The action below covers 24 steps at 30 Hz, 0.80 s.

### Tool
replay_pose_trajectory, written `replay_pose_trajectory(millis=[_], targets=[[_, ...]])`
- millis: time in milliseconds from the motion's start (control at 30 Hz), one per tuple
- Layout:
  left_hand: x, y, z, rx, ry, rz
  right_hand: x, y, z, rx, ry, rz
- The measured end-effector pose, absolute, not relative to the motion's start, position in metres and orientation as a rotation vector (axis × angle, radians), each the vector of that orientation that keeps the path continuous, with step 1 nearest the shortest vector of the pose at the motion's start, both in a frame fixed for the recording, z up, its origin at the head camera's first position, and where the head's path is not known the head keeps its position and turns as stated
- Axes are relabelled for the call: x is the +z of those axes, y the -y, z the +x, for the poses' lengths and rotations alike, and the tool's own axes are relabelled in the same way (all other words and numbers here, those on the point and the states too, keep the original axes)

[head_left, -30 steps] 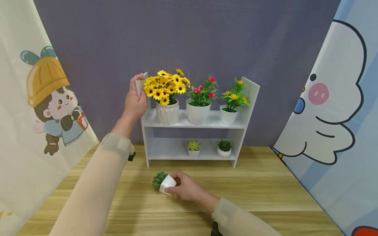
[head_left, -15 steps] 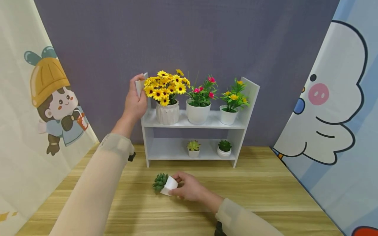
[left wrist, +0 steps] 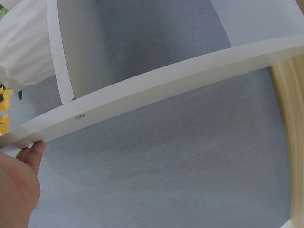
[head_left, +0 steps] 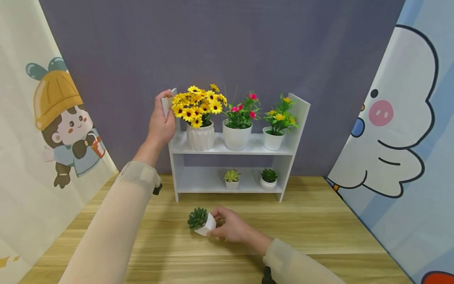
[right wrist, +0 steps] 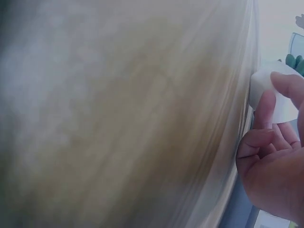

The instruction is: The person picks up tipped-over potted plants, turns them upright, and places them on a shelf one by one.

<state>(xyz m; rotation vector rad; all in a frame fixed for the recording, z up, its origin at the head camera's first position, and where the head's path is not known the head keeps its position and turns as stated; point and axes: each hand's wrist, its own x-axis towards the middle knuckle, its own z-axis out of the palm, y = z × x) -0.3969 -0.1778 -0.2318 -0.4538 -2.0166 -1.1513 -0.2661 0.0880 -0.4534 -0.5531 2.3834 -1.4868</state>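
My left hand [head_left: 162,122] grips the top of the left side panel [head_left: 165,106] of a white two-tier shelf [head_left: 234,152]. In the left wrist view, its fingers [left wrist: 34,154] lie against that panel's outer face. Low over the table in front of the shelf, my right hand [head_left: 230,227] pinches the white pot of a green succulent [head_left: 198,219] between thumb and fingers. The pot tilts, with its leaves toward the left. In the right wrist view the same white pot [right wrist: 273,90] shows at the fingertips, partly cut off by the frame edge.
On the upper shelf stand a pot of yellow daisies [head_left: 200,136], a pink-flowered plant [head_left: 237,134] and a small yellow-flowered plant [head_left: 273,140]. Below are a pale succulent [head_left: 232,179] and a dark one [head_left: 268,179]. The wooden table [head_left: 312,228] spreads out in front; printed cloths hang on both sides.
My right hand has shifted slightly right with the succulent, and the pot has turned so its leaves face more upward and toward me. My left hand stays on the shelf panel.
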Motion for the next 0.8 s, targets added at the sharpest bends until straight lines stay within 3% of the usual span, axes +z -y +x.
replay_pose_trajectory(millis=[800], targets=[[-0.2323, 0.1775, -0.3967, -1.153, 2.017, -0.456, -0.4605, -0.0969, -0.2737, -1.524, -2.285, -0.534]])
